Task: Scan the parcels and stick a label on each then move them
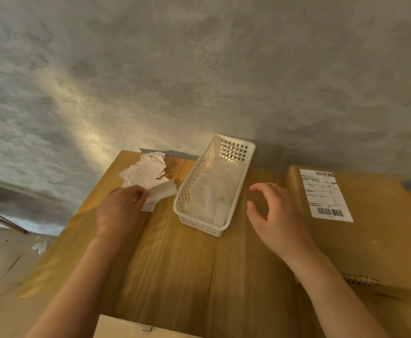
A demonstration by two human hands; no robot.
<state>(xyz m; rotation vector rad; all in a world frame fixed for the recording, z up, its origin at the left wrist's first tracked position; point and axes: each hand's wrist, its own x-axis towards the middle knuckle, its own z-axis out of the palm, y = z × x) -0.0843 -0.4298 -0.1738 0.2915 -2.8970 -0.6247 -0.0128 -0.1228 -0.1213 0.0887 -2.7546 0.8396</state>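
Observation:
A brown cardboard parcel [370, 245] lies at the right of the wooden table [175, 264], with a white barcode shipping label [325, 195] on its top. A heap of white paper labels [148, 173] sits at the table's far left. My left hand [121, 208] pinches one white label [161, 192] at the near edge of that heap. My right hand [275, 215] hovers between the basket and the parcel, fingers loosely curled and holding nothing.
A white perforated plastic basket [187, 191] with white paper scraps inside stands in the middle at the back. The corner of another cardboard box [126, 329] shows at the bottom edge. A grey wall rises behind; the floor with a paper scrap [39, 247] lies to the left.

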